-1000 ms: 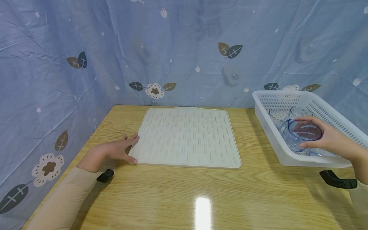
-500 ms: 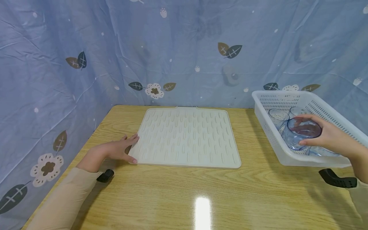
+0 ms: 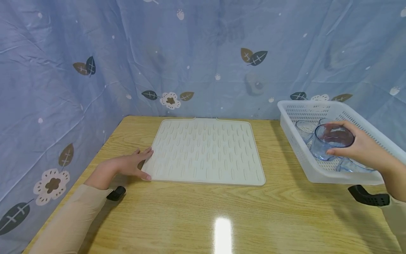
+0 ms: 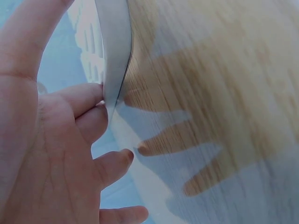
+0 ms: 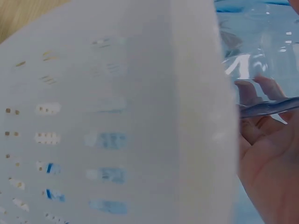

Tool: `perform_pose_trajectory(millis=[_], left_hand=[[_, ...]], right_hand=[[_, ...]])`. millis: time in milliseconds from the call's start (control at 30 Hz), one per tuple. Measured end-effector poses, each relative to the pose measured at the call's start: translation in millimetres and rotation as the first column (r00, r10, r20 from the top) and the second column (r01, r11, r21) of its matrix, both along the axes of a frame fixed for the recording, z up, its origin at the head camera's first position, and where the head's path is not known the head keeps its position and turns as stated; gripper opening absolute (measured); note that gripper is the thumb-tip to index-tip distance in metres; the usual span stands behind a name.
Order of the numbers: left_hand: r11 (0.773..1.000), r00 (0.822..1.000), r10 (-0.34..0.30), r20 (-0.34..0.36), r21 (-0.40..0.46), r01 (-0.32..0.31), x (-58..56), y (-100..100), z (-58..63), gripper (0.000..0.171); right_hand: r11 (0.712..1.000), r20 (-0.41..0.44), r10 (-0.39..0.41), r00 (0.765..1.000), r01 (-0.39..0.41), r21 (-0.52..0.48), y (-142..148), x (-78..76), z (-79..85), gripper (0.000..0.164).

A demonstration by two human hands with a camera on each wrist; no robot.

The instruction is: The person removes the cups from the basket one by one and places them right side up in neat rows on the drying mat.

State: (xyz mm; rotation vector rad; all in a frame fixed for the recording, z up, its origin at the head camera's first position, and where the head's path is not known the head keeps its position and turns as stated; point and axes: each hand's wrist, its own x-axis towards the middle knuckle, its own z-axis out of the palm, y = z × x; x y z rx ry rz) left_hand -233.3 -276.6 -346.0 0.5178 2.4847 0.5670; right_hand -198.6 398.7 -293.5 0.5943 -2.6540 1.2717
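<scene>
My left hand (image 3: 128,165) rests against the left edge of a cream ribbed drying mat (image 3: 206,151), thumb at the near corner, fingers spread. In the left wrist view, its fingertips meet the thin side of the mat (image 4: 117,51). On the right, my right hand (image 3: 361,144) grips a clear bluish drinking glass (image 3: 319,148) by its upper part, thumb on the near side and fingers on the far side. This glass is over a white plastic basket (image 3: 294,146). In the right wrist view, the basket wall (image 5: 154,93) hides part of the hand (image 5: 275,163).
Other clear glasses stand or lie in the basket: one at the left (image 3: 305,127), one behind the held glass and one tipped glass (image 3: 353,166) near the front. A blue patterned curtain (image 3: 203,63) hangs behind the wooden table (image 3: 177,215).
My right hand has raised the held glass slightly and shifted it a little to the left, showing more of the tipped glass below. The left hand and mat stay put.
</scene>
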Motion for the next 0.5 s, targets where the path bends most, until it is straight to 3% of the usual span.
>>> perform_pose_trajectory(millis=[167, 400, 500], left_hand=[[1.0, 1.0, 0.001, 0.001, 0.014, -0.001, -0.4, 1, 1.1, 0.116], [1.0, 1.0, -0.013, -0.001, 0.016, 0.013, 1.3, 2, 4.1, 0.115], [1.0, 1.0, -0.014, 0.004, 0.021, 0.014, 1.2, 3, 3.7, 0.115]], right_hand=[[0.999, -0.043, -0.025, 0.999, 0.024, -0.03, -8, 0.0, 5.5, 0.077], [0.998, -0.053, 0.007, 0.999, -0.011, -0.062, -18, -0.4, 13.1, 0.071], [0.997, -0.038, -0.033, 0.999, 0.031, -0.064, -25, -1.6, 15.0, 0.069]])
